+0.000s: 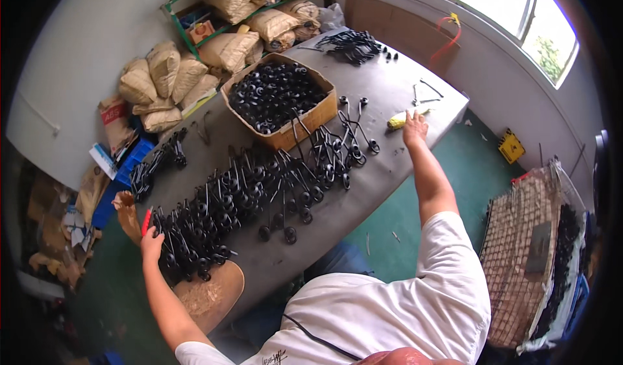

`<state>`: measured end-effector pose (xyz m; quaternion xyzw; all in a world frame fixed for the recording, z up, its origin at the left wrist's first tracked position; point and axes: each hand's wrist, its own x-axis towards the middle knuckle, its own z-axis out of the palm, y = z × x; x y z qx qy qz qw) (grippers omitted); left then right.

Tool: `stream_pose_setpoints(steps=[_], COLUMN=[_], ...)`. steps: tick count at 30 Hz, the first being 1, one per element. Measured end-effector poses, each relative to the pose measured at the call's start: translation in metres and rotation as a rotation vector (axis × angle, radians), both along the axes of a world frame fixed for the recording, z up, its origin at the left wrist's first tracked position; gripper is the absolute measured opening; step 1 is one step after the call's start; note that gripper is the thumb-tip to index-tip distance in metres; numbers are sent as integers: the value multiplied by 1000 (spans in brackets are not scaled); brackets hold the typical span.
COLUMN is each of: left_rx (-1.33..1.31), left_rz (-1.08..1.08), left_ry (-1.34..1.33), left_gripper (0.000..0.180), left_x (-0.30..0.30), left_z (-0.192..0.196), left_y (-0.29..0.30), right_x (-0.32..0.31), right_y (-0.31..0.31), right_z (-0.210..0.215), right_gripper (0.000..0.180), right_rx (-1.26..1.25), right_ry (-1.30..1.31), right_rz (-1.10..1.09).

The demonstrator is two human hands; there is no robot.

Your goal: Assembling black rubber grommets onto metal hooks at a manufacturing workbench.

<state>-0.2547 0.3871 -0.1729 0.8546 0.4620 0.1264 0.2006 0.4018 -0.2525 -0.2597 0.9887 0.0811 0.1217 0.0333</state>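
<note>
My left hand [152,244] is closed around a slim red object [147,222] at the left edge of the table; its kind is too small to make out. Right beside it lies a long heap of black rods with round ring-like ends [220,199], spread along the table's near side. My right hand [416,131] reaches to the far right, fingers stretched and apart, touching a yellow, pale-ended elongated thing [396,121]. Whether the fingers grip it is unclear. A few thin metal rods [427,92] lie just beyond that hand.
A cardboard box [300,134] full of black round parts stands mid-table. More black rods lie on the grey table [396,73] at its far end and left side [156,164]. Stuffed brown sacks [227,53] are piled behind. A wire-mesh crate [519,248] stands right of the table.
</note>
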Motion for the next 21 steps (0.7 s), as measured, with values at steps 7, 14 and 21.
stream_pose_setpoints(steps=[7, 14, 21], left_rx=[-178, -109, -494], left_rz=[42, 394, 305], left_ry=[-853, -1235, -1371], left_gripper=[66, 32, 22], left_x=[-3, -87, -80], left_z=[-2, 68, 52], left_y=[-46, -157, -226], right_x=[199, 163, 114], right_y=[-237, -123, -86], right_z=[-6, -10, -17], right_gripper=[52, 72, 38], right_rx=[-208, -307, -339], right_ry=[-288, 132, 122], right_rz=[548, 475, 306])
